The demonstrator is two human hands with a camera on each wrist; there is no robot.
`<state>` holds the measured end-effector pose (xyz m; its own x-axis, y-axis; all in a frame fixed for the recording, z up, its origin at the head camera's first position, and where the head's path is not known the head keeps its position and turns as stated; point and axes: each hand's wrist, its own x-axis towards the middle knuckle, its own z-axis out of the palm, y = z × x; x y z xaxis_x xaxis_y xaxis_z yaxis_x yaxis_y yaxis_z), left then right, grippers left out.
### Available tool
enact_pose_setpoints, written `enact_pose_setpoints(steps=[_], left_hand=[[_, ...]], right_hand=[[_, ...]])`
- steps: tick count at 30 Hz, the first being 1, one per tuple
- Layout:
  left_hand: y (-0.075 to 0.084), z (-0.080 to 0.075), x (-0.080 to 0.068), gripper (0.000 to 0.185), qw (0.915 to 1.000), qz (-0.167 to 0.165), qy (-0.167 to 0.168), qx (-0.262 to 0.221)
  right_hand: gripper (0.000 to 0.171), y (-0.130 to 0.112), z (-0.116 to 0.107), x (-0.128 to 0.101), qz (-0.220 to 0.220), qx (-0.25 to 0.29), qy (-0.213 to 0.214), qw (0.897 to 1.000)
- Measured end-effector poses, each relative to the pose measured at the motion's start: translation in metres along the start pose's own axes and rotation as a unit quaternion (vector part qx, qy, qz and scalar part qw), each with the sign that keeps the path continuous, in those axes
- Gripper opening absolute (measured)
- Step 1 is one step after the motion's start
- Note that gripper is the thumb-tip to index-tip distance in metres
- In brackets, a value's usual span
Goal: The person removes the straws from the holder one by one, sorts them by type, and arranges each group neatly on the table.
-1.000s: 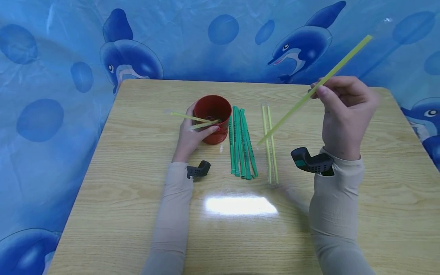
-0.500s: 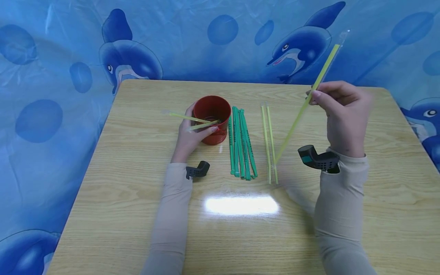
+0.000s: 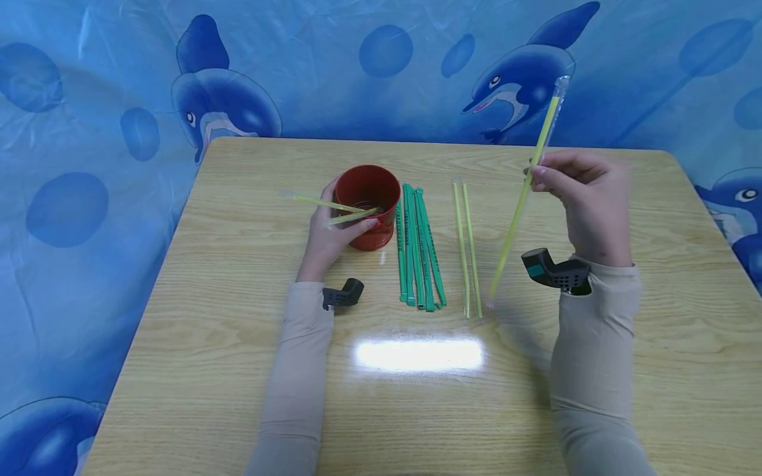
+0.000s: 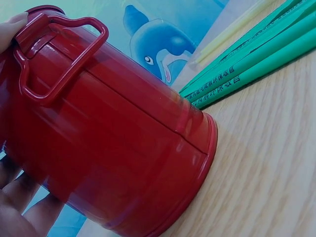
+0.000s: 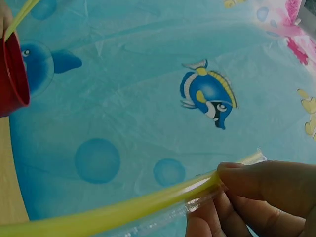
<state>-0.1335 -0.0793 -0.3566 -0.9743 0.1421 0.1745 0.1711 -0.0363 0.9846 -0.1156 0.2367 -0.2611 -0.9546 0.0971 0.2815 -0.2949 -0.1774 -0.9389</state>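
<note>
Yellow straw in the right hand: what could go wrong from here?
1. The right hand pinches the wrapped yellow straw near its upper part; the long lower end could bend or swing into the two yellow straws on the table.
2. The red cup, gripped by the left hand, already holds straws leaning over its rim; another could knock them out.

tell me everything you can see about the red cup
The red cup is a glossy, metal-looking tin with a raised band at the base and a flat red loop handle on its side. It stands upright on the wooden table, just left of the green straws. The left hand grips its side, and two yellow straws poke out over its rim.
</note>
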Motion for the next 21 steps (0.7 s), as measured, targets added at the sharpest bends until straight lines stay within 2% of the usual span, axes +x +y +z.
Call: enact_pose_setpoints(steps=[10, 15, 21], left_hand=[[0.000, 0.000, -0.001, 0.078, 0.9999, -0.006, 0.002, -0.014], [0.001, 0.000, -0.002, 0.078, 1.0000, -0.004, 0.005, 0.007], [0.002, 0.001, -0.001, 0.078, 1.0000, -0.006, 0.004, 0.000]], right_hand=[[0.014, 0.024, -0.016, 0.009, 0.075, -0.076, -0.020, 0.994], [0.008, 0.040, -0.022, 0.013, 0.107, -0.069, -0.023, 0.992], [0.006, 0.050, -0.026, 0.014, 0.124, -0.081, -0.017, 0.989]])
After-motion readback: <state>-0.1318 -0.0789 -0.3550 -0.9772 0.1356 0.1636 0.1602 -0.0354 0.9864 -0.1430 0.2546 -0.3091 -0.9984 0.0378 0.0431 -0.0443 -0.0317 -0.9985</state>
